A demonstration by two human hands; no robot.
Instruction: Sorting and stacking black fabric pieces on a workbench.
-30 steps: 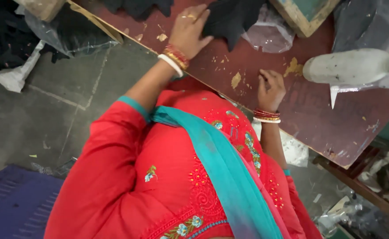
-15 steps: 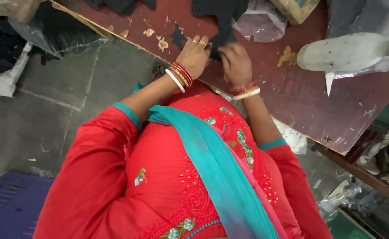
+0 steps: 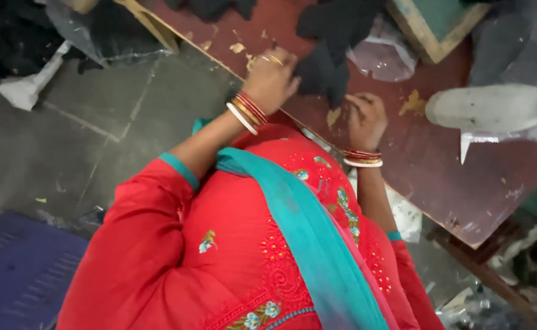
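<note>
A piece of black cloth (image 3: 325,72) lies on the maroon table (image 3: 421,177) near its front edge. My left hand (image 3: 273,76), with bangles at the wrist, is closed on the cloth's left side. Just below the cloth's lower tip, my right hand (image 3: 366,119) rests on the table with its fingers curled. Whether those fingers pinch the cloth is hidden. My red tunic and teal scarf fill the lower half of the view.
A white bottle-shaped object (image 3: 491,107) lies on the table to the right. A clear plastic bag (image 3: 383,56) and a wooden-framed green board (image 3: 439,18) sit behind the cloth. More black cloth (image 3: 210,7) lies at the top. A blue mat (image 3: 18,269) covers the grey floor at left.
My right hand moved from the table's near edge up to the black cloth. My left hand drew back toward the edge, pulling the cloth with it.
</note>
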